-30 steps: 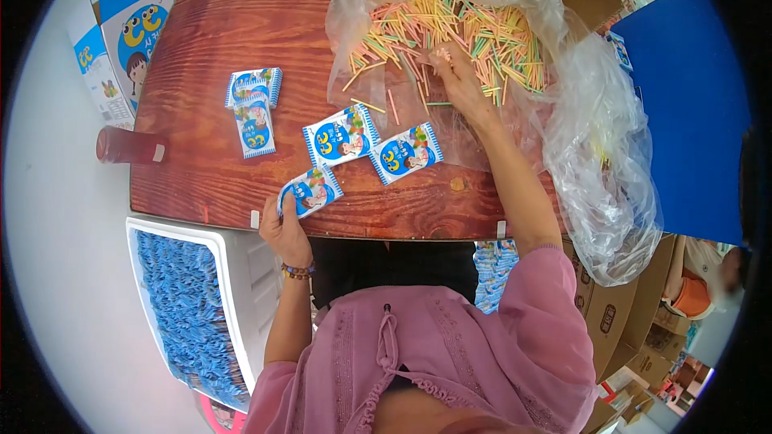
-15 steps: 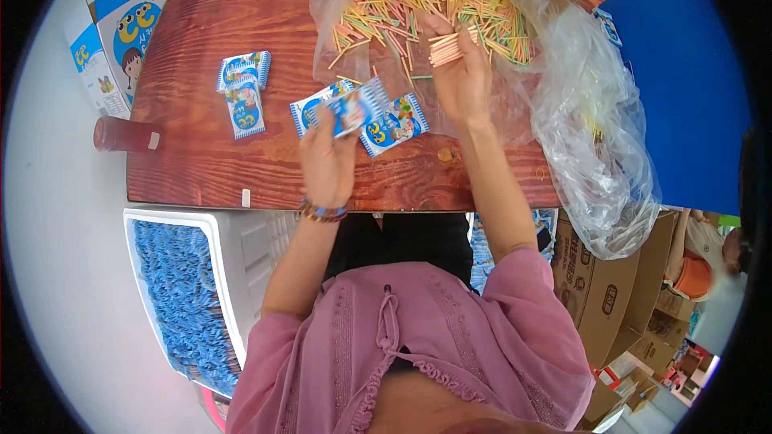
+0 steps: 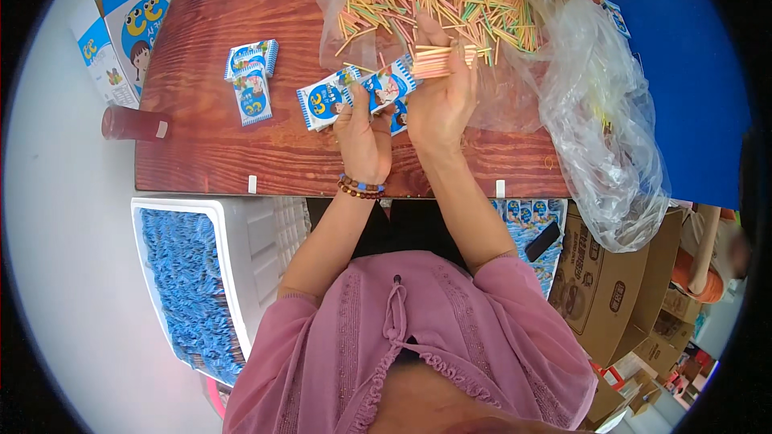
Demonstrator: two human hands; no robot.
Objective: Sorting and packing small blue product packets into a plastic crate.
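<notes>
My left hand (image 3: pixel 363 138) grips a small blue-and-white packet (image 3: pixel 389 84), its far end meeting a bundle of thin pastel sticks (image 3: pixel 434 63). That bundle lies in my right hand (image 3: pixel 444 104), whose fingers close around it. Whether the stick ends are inside the packet I cannot tell. Under and beside my left hand lie more packets (image 3: pixel 322 101) on the table, partly covered. Beyond my hands, a heap of loose pink, yellow and green sticks (image 3: pixel 438 0) rests on clear plastic.
Two packets (image 3: pixel 252 95) overlap on the wooden table (image 3: pixel 209 153) at left, near a reddish cylinder (image 3: pixel 135 123). Crumpled clear plastic (image 3: pixel 599 112) drapes over the right edge. Below stand a white foam box (image 3: pixel 229 273) full of blue packets and a cardboard box (image 3: pixel 591 281).
My left hand has moved right with the packet, bringing it up to the stick bundle. My right hand has come slightly left and nearer, still holding the sticks.
</notes>
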